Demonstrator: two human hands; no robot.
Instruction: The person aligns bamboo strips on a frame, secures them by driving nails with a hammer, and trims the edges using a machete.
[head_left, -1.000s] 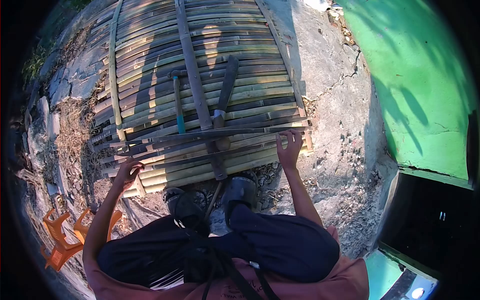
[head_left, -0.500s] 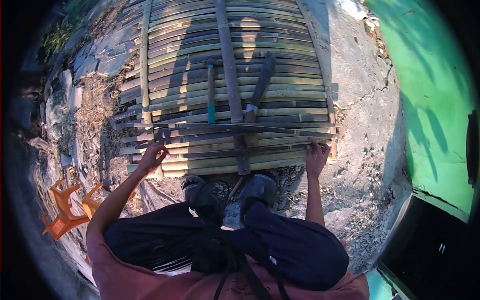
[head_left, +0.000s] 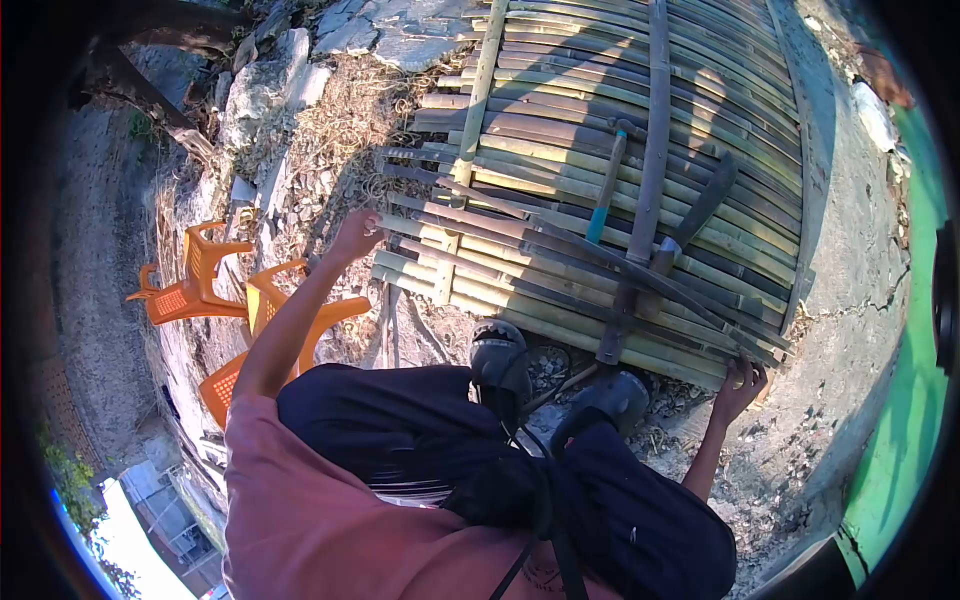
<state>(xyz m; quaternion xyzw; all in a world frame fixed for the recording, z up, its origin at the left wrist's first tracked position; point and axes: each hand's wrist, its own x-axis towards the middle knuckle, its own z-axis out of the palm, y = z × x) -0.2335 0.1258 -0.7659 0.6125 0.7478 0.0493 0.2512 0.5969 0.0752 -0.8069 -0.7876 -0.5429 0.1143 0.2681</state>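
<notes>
A platform of split bamboo slats point(head_left: 560, 150) lies on the ground before my feet. My left hand point(head_left: 357, 237) is at the left end of a slat near the front edge, fingers curled closed against it. At the front right corner, my right hand point(head_left: 738, 388) has its fingers bent over the slat ends. Loose dark bamboo strips point(head_left: 640, 272) lie slantwise across the platform. Beyond them rests a hammer point(head_left: 608, 185) with a turquoise grip. A machete point(head_left: 706, 203) lies to the right of the thick lengthwise bamboo pole point(head_left: 652, 130), its handle towards me.
Orange plastic chairs point(head_left: 205, 275) lie or stand to my left. My shoes point(head_left: 500, 358) are at the platform's front edge. A green wall point(head_left: 900, 440) runs along the right. Broken concrete and dry debris point(head_left: 335, 125) cover the ground on the left.
My view has turned left, so the platform now appears tilted and farther right. Both hands stay by the front slat ends. The hammer and machete keep their places.
</notes>
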